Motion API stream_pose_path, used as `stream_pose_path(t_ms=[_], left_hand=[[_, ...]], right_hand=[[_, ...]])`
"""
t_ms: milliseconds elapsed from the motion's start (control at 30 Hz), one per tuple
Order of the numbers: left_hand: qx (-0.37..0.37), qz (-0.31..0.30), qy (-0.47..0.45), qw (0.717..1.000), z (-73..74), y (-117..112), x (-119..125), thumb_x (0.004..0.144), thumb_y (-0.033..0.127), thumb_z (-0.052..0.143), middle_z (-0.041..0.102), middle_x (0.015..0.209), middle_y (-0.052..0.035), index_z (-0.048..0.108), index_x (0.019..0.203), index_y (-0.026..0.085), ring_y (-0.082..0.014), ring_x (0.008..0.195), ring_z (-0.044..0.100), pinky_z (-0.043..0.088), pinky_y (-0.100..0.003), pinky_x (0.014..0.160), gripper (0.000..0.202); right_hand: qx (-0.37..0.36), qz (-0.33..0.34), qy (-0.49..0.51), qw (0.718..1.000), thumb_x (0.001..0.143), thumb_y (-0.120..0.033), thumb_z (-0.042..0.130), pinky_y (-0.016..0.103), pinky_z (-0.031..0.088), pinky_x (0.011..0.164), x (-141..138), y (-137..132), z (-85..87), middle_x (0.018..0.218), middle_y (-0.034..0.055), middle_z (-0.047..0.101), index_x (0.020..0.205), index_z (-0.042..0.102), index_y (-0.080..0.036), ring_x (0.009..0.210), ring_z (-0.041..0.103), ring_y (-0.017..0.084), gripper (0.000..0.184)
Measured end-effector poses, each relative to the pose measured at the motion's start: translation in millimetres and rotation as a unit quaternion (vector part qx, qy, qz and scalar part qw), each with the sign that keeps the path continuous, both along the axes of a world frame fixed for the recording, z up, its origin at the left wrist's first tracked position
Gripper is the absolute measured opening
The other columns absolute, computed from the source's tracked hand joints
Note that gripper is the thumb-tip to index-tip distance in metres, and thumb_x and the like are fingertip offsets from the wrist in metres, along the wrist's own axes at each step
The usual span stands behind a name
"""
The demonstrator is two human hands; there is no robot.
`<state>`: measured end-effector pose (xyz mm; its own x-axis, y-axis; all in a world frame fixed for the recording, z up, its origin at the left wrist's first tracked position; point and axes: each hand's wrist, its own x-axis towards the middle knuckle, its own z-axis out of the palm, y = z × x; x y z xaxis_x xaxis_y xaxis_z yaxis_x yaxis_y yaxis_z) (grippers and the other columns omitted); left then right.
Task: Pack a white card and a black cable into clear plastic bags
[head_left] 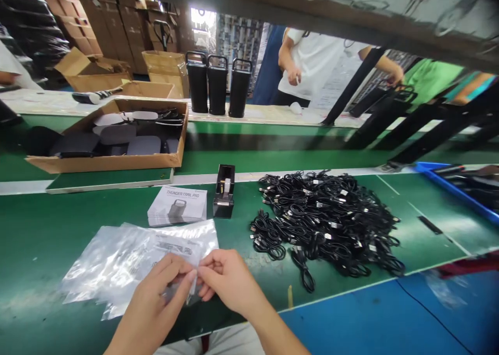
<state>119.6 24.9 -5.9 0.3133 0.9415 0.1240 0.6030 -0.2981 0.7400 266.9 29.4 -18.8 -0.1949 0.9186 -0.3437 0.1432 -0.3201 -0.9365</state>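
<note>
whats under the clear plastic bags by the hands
A printed sheet shows through the clear plastic bags, with the green bench mat beneath them. The left hand and right hand pinch the near edge, hiding whatever lies beneath there.

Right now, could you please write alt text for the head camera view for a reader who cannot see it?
The left hand and right hand pinch the edge of a clear plastic bag on a green workbench, beside a Thunder Trail Pro booklet, a tape dispenser and a heap of black cables.
</note>
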Motion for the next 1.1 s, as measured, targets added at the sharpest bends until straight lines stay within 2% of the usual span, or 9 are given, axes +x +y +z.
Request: stream_pose_path(t_ms=[167,333,400,467,600,700,833,933,1100], left_hand=[[-0.012,-0.013,0.002,1.0,-9.3,7,0,0.083,0.035,0.044,0.056,0.076,0.0,0.054,0.074,0.025,-0.0165,0.074,0.054,0.045,-0.025,0.066,0.017],[-0.002,0.012,0.072,0.997,-18.4,16,-4,0.084,0.035,0.043,0.056,0.075,-0.001,0.053,0.072,0.023,-0.0182,0.074,0.054,0.044,-0.028,0.066,0.019],[0.0,0.015,0.08,0.997,-17.4,16,-1,0.085,0.033,0.041,0.056,0.076,-0.0018,0.052,0.072,0.023,-0.0187,0.075,0.054,0.044,-0.03,0.067,0.02],[-0.005,0.017,0.081,0.997,-14.6,15,3,0.085,0.031,0.039,0.056,0.077,-0.0022,0.052,0.072,0.022,-0.0189,0.076,0.053,0.043,-0.031,0.069,0.021],[-0.026,0.045,0.065,0.997,-8.5,14,6,0.086,0.032,0.038,0.055,0.077,-0.002,0.051,0.072,0.022,-0.0189,0.077,0.052,0.042,-0.031,0.07,0.022],[-0.045,0.063,0.046,0.996,-6.4,14,5,0.086,0.034,0.038,0.054,0.076,-0.0012,0.051,0.071,0.022,-0.0185,0.076,0.051,0.041,-0.031,0.069,0.023],[-0.051,0.073,0.015,0.996,-7.9,14,3,0.086,0.034,0.04,0.052,0.075,-0.0004,0.051,0.072,0.022,-0.0181,0.077,0.05,0.04,-0.03,0.07,0.022],[-0.053,0.083,-0.019,0.995,-10.3,13,2,0.086,0.034,0.04,0.051,0.077,0.0,0.051,0.074,0.022,-0.0171,0.077,0.049,0.039,-0.029,0.071,0.021],[-0.068,0.082,-0.049,0.993,-12.8,11,-2,0.086,0.035,0.04,0.049,0.076,0.0011,0.05,0.074,0.022,-0.0156,0.075,0.048,0.038,-0.028,0.071,0.021]], right_hand=[[0.215,-0.012,-0.306,0.927,0.074,-0.017,0.056,0.024,0.042,0.064,9,6,12.5,0.074,0.0003,0.062,0.072,0.063,-0.021,0.069,0.057,0.016,0.008],[0.198,-0.136,-0.467,0.851,0.08,-0.013,0.042,0.032,0.04,0.063,81,5,20.4,0.091,0.0127,0.054,0.09,0.063,-0.018,0.086,0.051,0.027,0.023],[0.183,-0.097,-0.558,0.803,0.078,-0.012,0.045,0.031,0.04,0.06,106,8,13.3,0.086,0.0104,0.053,0.088,0.063,-0.018,0.081,0.053,0.025,0.021],[0.197,-0.067,-0.573,0.792,0.077,-0.014,0.048,0.03,0.041,0.06,121,12,6.7,0.084,0.0077,0.052,0.085,0.062,-0.019,0.076,0.054,0.022,0.017],[0.289,-0.123,-0.481,0.818,0.076,-0.028,0.053,0.035,0.042,0.072,121,16,8.3,0.084,0.0053,0.054,0.078,0.056,-0.02,0.081,0.052,0.023,0.009],[0.27,-0.199,-0.332,0.882,0.081,-0.036,0.048,0.035,0.042,0.074,95,9,14.9,0.087,0.0051,0.057,0.085,0.051,-0.02,0.08,0.054,0.021,0.016],[0.158,-0.023,-0.143,0.977,0.081,-0.03,0.05,0.022,0.041,0.057,47,-1,16.3,0.072,-0.0009,0.057,0.082,0.052,-0.02,0.064,0.053,0.013,0.01],[0.167,0.062,-0.197,0.964,0.078,-0.022,0.051,0.021,0.036,0.056,27,-2,15.5,0.068,-0.0011,0.059,0.076,0.059,-0.019,0.062,0.052,0.013,0.008],[0.187,0.069,-0.298,0.934,0.076,-0.022,0.053,0.023,0.037,0.062,29,2,20.0,0.072,0.0027,0.062,0.074,0.065,-0.019,0.069,0.055,0.016,0.012]])
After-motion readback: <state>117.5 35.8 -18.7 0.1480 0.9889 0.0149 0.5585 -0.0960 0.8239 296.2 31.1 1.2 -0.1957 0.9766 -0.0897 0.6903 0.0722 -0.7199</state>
